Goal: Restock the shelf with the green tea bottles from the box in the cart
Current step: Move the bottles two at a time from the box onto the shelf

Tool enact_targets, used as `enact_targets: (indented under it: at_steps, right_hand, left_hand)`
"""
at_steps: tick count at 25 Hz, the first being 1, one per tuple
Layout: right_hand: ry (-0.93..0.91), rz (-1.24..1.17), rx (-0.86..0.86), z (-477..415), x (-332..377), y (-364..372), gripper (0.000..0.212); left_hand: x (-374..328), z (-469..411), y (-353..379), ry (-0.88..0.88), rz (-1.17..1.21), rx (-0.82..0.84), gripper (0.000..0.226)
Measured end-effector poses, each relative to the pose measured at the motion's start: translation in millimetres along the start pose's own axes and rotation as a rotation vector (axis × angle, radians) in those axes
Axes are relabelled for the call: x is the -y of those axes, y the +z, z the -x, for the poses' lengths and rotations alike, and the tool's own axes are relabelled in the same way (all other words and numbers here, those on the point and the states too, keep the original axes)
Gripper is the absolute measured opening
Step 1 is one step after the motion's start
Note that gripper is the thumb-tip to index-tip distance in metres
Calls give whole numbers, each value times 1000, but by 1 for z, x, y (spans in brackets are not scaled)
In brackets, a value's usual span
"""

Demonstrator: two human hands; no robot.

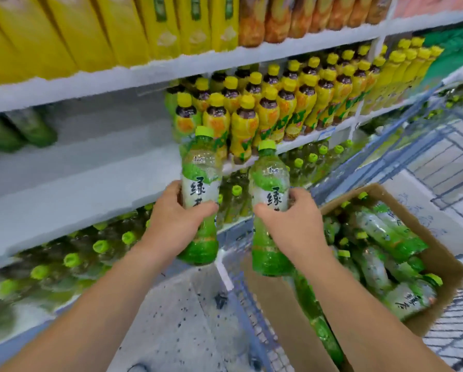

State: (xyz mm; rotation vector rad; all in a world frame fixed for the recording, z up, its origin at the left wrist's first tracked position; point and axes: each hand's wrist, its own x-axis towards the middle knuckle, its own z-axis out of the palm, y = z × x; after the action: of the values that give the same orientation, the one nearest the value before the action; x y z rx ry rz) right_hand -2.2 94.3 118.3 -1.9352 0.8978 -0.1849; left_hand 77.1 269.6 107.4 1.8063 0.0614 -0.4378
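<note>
My left hand (176,213) grips an upright green tea bottle (201,170) with a green cap around its middle. My right hand (289,218) grips a second green tea bottle (269,175) the same way, just to the right. Both bottles are held in the air in front of the white middle shelf (77,183), whose left part is bare. The cardboard box (445,261) in the blue wire cart (439,146) at the lower right holds several more green tea bottles (386,237) lying on their sides.
Yellow-capped lemon tea bottles (265,108) fill the right part of the middle shelf. Green tea bottles (72,259) stand on the lower shelf. Yellow cartons (104,30) line the top shelf. Speckled floor (176,318) lies between shelf and cart.
</note>
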Motion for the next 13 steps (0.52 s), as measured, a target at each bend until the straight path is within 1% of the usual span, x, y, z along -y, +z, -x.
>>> enact_targets:
  at_steps: [3,6,8,13]
  right_hand:
    - [-81,20,87,13,29,61,37]
    - [-129,19,140,27,52,116,37]
    - [-162,35,165,33,68,156,36]
    - [-258,16,199,33,100,240,31]
  left_hand:
    - [23,-6,-68,-22,2,-94,42]
    - [43,-12,-132,-16,-20,-167,32]
    - [57,-20,-173,-1,-54,-204,35]
    - [83,-52,-243,71,-137,-267,41]
